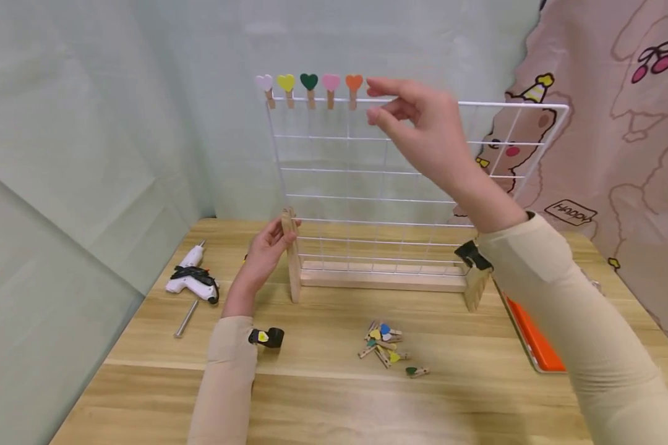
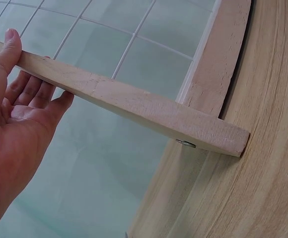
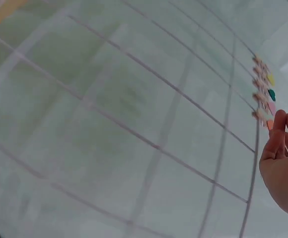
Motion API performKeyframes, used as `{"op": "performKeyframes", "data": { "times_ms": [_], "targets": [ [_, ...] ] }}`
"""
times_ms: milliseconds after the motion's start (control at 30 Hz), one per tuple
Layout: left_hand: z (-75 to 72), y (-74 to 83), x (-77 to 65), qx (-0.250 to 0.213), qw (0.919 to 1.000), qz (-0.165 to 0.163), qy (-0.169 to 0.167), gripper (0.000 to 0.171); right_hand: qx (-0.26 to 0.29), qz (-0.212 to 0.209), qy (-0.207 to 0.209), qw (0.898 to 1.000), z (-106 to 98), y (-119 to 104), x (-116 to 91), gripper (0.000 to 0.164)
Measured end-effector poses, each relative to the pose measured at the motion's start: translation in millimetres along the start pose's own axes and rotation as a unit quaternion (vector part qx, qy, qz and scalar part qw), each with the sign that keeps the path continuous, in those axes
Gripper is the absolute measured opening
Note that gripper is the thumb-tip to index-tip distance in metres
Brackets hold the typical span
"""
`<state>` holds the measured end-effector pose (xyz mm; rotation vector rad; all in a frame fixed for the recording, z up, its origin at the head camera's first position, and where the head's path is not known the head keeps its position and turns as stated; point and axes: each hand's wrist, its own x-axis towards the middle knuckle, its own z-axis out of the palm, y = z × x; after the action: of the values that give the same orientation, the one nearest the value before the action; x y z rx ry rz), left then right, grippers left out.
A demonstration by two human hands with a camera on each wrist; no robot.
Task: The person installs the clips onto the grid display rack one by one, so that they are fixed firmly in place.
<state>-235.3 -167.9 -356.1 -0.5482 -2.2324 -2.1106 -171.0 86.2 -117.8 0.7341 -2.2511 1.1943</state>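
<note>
My left hand (image 1: 263,254) grips the wooden upright (image 2: 149,106) at the left end of a white wire grid (image 1: 367,199), thumb on one side and fingers on the other. Along the grid's top wire, at its left, several small wooden clothespins with heart tops are clipped in a row. The rightmost has an orange heart (image 1: 354,83), beside a pink heart (image 1: 331,82). Just right of the orange one, my right hand (image 1: 423,123) is raised at the top wire, thumb and fingertips apart with nothing showing between them.
A loose pile of heart clothespins (image 1: 385,330) lies on the wooden table (image 1: 312,395) in front of the stand. To the left are a white glue gun (image 1: 192,278) with a black cord and a glue stick (image 1: 186,319). An orange flat item (image 1: 534,334) sits at the right, partly behind my sleeve.
</note>
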Motion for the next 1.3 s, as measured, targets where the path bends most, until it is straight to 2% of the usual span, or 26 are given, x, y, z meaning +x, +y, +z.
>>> {"op": "performKeyframes", "data": {
  "times_ms": [100,233,333,467,600,700,800,900,1000,1100,1200,1300],
  "targets": [
    [-0.6,-0.3,-0.2,0.002,1.0000,-0.003,0.001,0.050,-0.003,-0.047,-0.009,0.999,7,26,-27,0.031],
    [-0.3,-0.1,0.4,0.002,0.9999,-0.010,0.004,0.049,-0.034,-0.065,-0.073,0.995,21,78,-72,0.028],
    [1.2,3.0,-0.6,-0.004,0.9999,-0.015,0.001,0.048,-0.053,-0.052,-0.131,0.989,31,106,-112,0.027],
    [3.4,10.9,-4.1,-0.004,0.9998,-0.019,-0.001,0.049,-0.050,-0.026,-0.200,0.978,42,130,-163,0.028],
    [4.8,15.3,-5.9,0.001,0.9998,-0.021,-0.004,0.050,-0.039,0.010,-0.275,0.961,44,145,-208,0.031],
    [4.9,14.9,-5.5,0.004,0.9998,-0.019,-0.003,0.049,-0.035,0.043,-0.321,0.945,39,150,-233,0.030],
    [4.8,13.5,-4.9,0.006,0.9999,-0.016,-0.002,0.047,-0.016,0.057,-0.341,0.938,35,151,-250,0.022],
    [4.3,13.4,-4.7,0.006,0.9999,-0.013,0.000,0.045,0.000,0.041,-0.338,0.940,33,151,-260,0.013],
    [4.2,14.5,-5.4,0.002,0.9999,-0.014,-0.001,0.045,-0.026,0.007,-0.326,0.945,34,152,-266,0.009],
    [4.9,16.0,-6.0,-0.001,0.9999,-0.014,-0.003,0.048,-0.063,-0.003,-0.325,0.944,36,154,-272,0.008],
    [5.8,16.9,-6.2,-0.002,0.9999,-0.013,-0.002,0.049,-0.061,0.009,-0.329,0.942,38,156,-276,0.008],
    [6.1,17.4,-6.0,-0.002,0.9999,-0.013,-0.001,0.048,-0.056,0.006,-0.321,0.945,39,158,-277,0.010]
  ]
}}
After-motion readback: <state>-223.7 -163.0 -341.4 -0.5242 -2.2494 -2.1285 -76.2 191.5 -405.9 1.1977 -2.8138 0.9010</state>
